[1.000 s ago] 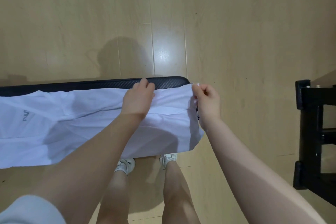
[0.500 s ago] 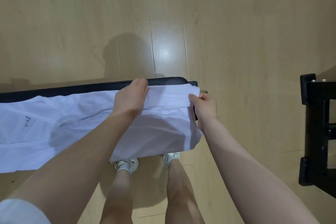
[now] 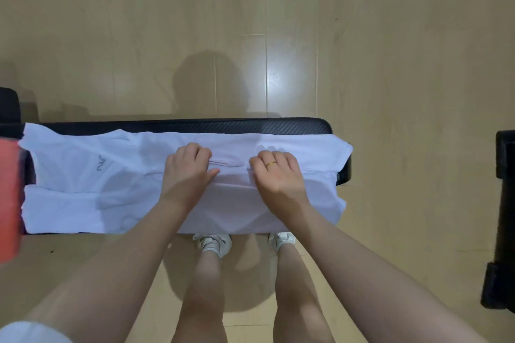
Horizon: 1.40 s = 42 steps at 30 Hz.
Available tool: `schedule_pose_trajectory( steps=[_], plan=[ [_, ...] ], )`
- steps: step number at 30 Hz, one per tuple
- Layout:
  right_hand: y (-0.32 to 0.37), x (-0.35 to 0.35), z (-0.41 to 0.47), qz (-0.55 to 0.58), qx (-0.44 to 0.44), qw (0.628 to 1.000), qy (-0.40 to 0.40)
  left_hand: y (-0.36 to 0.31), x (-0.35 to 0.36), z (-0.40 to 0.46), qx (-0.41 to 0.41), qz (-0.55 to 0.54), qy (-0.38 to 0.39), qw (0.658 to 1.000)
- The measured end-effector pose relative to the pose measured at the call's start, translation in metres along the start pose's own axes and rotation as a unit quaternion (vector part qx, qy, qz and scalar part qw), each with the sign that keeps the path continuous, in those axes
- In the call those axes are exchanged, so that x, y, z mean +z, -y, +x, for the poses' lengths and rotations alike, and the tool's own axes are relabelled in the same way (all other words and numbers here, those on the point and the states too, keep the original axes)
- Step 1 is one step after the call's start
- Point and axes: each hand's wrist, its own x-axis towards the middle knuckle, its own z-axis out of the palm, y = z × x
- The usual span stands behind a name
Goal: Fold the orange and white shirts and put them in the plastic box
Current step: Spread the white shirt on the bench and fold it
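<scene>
The white shirt [image 3: 92, 189] lies spread lengthwise over a narrow black bench [image 3: 292, 126], its front part hanging over the near edge. A small grey logo shows toward its left end. My left hand [image 3: 188, 167] and my right hand [image 3: 274, 170] sit side by side near the shirt's middle, fingers curled into a raised crease of the cloth between them. The right hand wears a gold ring. An orange cloth [image 3: 9, 198], likely the orange shirt, shows blurred at the left frame edge. No plastic box is in view.
Pale wooden floor [image 3: 390, 36] surrounds the bench. A black frame or stand [image 3: 504, 217] stands at the right edge. My legs and white shoes [image 3: 214, 243] are just below the bench's near side.
Both hands left the shirt's right end and far edge and came to its middle, gripping a crease. The view shifted, so more of the shirt's left part and the orange cloth show.
</scene>
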Motion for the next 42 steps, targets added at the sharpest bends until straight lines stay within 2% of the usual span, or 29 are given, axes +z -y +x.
schedule_pose_trajectory(
  steps=[2,6,11,14,16,17,19,21,23,24,26,29,32,34,36,38,42],
  plan=[
    [0.001,0.007,0.007,-0.055,-0.024,0.997,0.046,0.019,0.001,-0.006,-0.005,0.023,-0.028,0.999],
    [-0.01,0.0,0.024,-0.078,-0.028,0.988,0.132,0.044,0.002,-0.005,0.005,0.054,-0.081,0.995],
    [-0.009,-0.019,0.014,-0.076,-0.076,0.988,0.11,0.057,-0.002,-0.017,0.034,0.067,-0.125,0.989],
    [0.003,-0.02,-0.005,-0.11,-0.059,0.979,0.158,0.064,0.008,-0.039,0.056,-0.001,-0.099,0.994],
    [0.016,-0.018,-0.002,-0.097,-0.044,0.974,0.201,0.066,0.01,-0.047,0.002,-0.093,-0.096,0.991],
    [0.024,-0.016,0.003,-0.076,-0.048,0.974,0.207,0.067,0.007,-0.046,-0.053,-0.146,-0.114,0.981],
    [0.05,-0.014,0.019,-0.049,-0.06,0.977,0.2,0.071,-0.003,-0.039,-0.187,-0.26,-0.166,0.933],
    [0.08,-0.008,0.039,-0.018,-0.085,0.978,0.189,0.081,-0.013,-0.027,-0.319,-0.362,-0.188,0.855],
    [0.112,-0.004,0.058,0.043,-0.096,0.967,0.233,0.098,-0.019,-0.013,-0.416,-0.394,-0.19,0.797],
    [0.127,0.0,0.067,0.062,-0.102,0.957,0.263,0.107,-0.022,-0.006,-0.441,-0.394,-0.188,0.784],
    [0.151,0.012,0.081,0.086,-0.097,0.947,0.295,0.125,-0.025,0.002,-0.476,-0.394,-0.175,0.766],
    [0.181,0.024,0.093,0.088,-0.096,0.957,0.259,0.151,-0.025,0.009,-0.534,-0.417,-0.167,0.716],
    [0.2,0.035,0.103,0.072,-0.071,0.962,0.254,0.172,-0.025,0.016,-0.582,-0.477,-0.172,0.636],
    [0.207,0.041,0.111,0.084,-0.013,0.953,0.29,0.183,-0.029,0.02,-0.606,-0.517,-0.168,0.581],
    [0.212,0.047,0.119,0.083,0.078,0.955,0.275,0.192,-0.034,0.022,-0.616,-0.562,-0.14,0.534],
    [0.216,0.05,0.124,0.078,0.141,0.953,0.258,0.197,-0.039,0.021,-0.6,-0.594,-0.109,0.524],
    [0.22,0.044,0.116,0.106,0.165,0.953,0.231,0.202,-0.046,0.014,-0.566,-0.649,-0.148,0.486]
  ],
)
